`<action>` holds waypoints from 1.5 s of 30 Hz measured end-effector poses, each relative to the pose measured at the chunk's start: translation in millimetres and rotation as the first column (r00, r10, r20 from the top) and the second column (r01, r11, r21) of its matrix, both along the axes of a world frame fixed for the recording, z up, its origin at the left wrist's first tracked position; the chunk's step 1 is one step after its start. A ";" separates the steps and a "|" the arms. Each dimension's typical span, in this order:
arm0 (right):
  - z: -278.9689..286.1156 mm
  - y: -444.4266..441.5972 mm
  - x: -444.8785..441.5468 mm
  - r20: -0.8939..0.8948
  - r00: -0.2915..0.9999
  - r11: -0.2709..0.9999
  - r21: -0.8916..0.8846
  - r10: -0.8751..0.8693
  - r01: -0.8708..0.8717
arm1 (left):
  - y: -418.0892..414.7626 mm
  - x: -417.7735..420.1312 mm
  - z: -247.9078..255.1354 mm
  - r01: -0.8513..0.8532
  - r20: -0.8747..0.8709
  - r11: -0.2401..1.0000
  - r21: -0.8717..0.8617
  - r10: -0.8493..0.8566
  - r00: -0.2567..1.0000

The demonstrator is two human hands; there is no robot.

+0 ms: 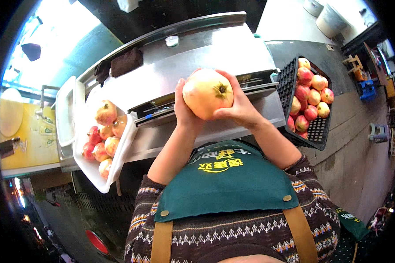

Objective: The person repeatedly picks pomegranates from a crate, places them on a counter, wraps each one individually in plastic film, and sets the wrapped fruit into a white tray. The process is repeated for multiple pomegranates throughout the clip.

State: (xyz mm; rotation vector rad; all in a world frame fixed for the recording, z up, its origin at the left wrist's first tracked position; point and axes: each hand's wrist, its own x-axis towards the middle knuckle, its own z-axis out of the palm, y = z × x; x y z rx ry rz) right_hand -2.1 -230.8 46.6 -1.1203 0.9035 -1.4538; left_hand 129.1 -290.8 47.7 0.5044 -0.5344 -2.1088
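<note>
Between both palms I hold one large pale yellow pomegranate [202, 95], raised above the front of the steel counter [171, 62]. Its crown faces up and to the right. My left hand [186, 110] cups its left side. My right hand [242, 105] wraps its right side, with the thumb lying across the front below the crown. To my left, several red and yellowish pomegranates [100, 151] rest in a white plastic tub [113, 174]. On the right, a black plastic crate [284, 85] holds many more pomegranates [311, 97].
Dark brown cloths [126, 62] and a small white object [172, 41] lie on the counter. A narrow open slot or drawer [158, 113] runs along its front. At far left are a yellow board [36, 134] with a dark-bladed knife [7, 148] and a tap [42, 113]. Stools stand at right.
</note>
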 end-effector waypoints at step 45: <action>-50.1 3.0 -96.6 -0.888 0.065 0.800 -0.375 -0.455 0.468 | -23.2 152.2 -31.5 0.461 0.528 0.531 -0.711 0.836 -0.148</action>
